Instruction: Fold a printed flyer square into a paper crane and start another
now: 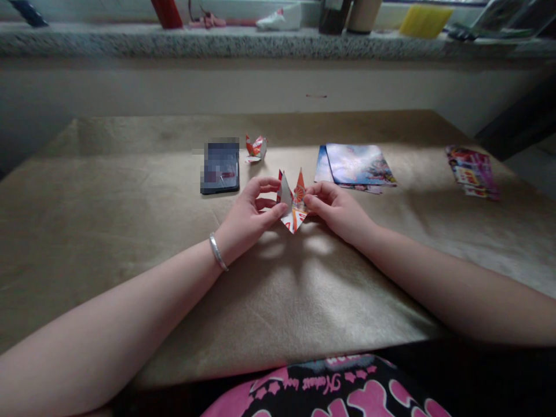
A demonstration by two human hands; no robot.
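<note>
A folded paper piece (293,202), white with red and orange print and two upward points, is held just above the tan table cover (130,231). My left hand (249,214) pinches its left side between thumb and fingers; a silver bracelet sits on that wrist. Its right side is pinched by my right hand (336,208). Both hands are closed on the paper.
A dark phone (220,168) lies left of the hands. Behind it is a small folded red-and-white paper figure (255,148). A stack of coloured paper sheets (356,166) lies to the right, a printed packet (472,171) further right. A stone ledge with assorted items runs along the back.
</note>
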